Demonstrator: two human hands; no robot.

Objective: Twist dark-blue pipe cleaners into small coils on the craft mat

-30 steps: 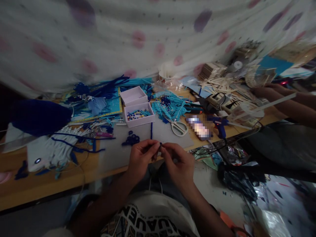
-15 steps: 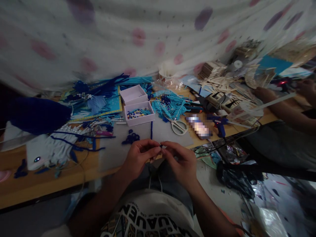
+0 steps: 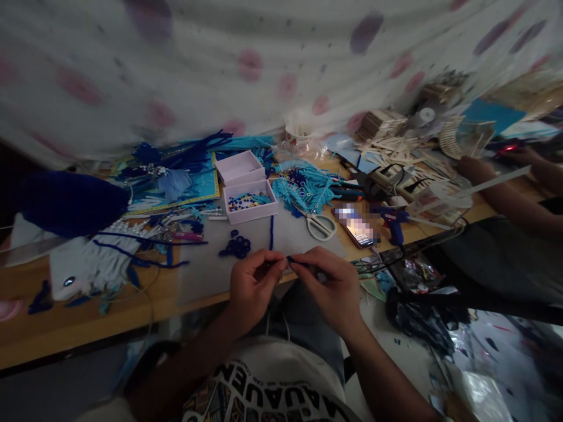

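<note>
Just in front of the table's near edge, my two hands meet over a short piece of dark blue pipe cleaner (image 3: 289, 259). My left hand (image 3: 255, 284) pinches its left end between thumb and fingertips. The other end is gripped by my right hand (image 3: 329, 284), also in a pinch; most of the piece is hidden by the fingers. Beyond them on a grey mat (image 3: 200, 278) lies a small pile of dark blue coiled rings (image 3: 236, 245). A straight blue pipe cleaner (image 3: 271, 232) rests right of that pile.
A white box (image 3: 250, 214) holds beads, with its lid (image 3: 241, 168) behind. White-handled scissors (image 3: 321, 227), a lit phone (image 3: 357, 227) and a blue glue gun (image 3: 393, 223) lie to the right. Further right are a co-worker's hands (image 3: 470, 170). Blue fringed pieces (image 3: 303, 187) cover the back.
My right hand has shifted slightly right and the fingertips of both hands are a little further apart, showing more of the blue piece. The co-worker's far hand has moved left toward a red light.
</note>
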